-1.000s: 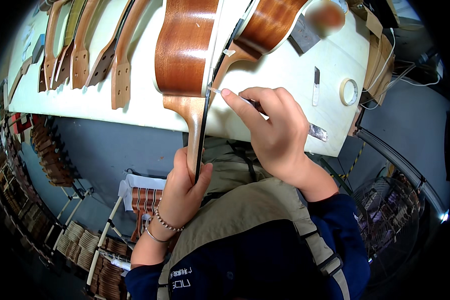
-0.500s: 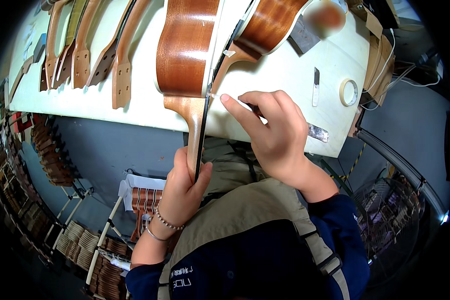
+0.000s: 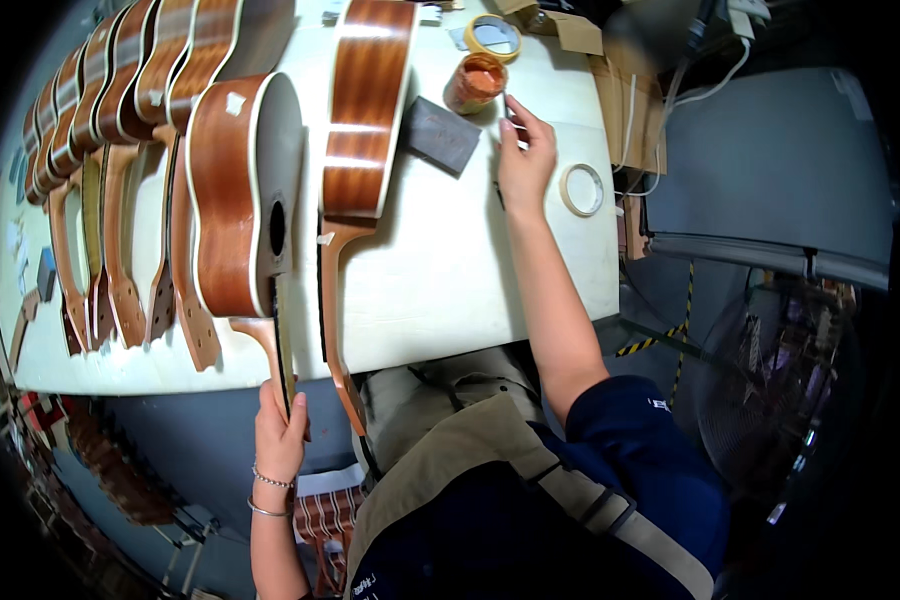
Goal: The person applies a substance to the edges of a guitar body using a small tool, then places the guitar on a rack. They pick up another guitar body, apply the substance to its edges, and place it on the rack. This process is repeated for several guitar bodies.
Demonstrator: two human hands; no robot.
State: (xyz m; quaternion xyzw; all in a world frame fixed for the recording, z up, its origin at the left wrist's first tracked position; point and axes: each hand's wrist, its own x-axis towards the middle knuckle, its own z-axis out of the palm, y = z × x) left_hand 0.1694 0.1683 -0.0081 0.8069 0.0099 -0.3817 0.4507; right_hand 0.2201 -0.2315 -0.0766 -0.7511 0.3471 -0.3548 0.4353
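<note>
While the left hand (image 3: 282, 432) stays off the bench edge, closed around the neck of the small guitar (image 3: 242, 190) standing on its side, the right hand (image 3: 525, 160) is stretched far across the white table (image 3: 450, 290). Fingers are pinched on a thin dark tool (image 3: 510, 112) right beside the orange pot (image 3: 475, 82), which looks like filler or paste, though I cannot tell if the tip is in it. So the held guitar sits at the table's near edge, body on the top, neck hanging over toward the person. A second guitar (image 3: 365, 110) lies just right of it, and a row of more guitars (image 3: 110, 130) lines the left side, some with pale tape patches on them. A grey block (image 3: 438, 135) rests between the second guitar and the pot; a tape ring (image 3: 581, 189) lies near the wrist. My read: this is mid-job, loading up material, with the touch-up on the held guitar not yet applied and the row likely waiting.
</note>
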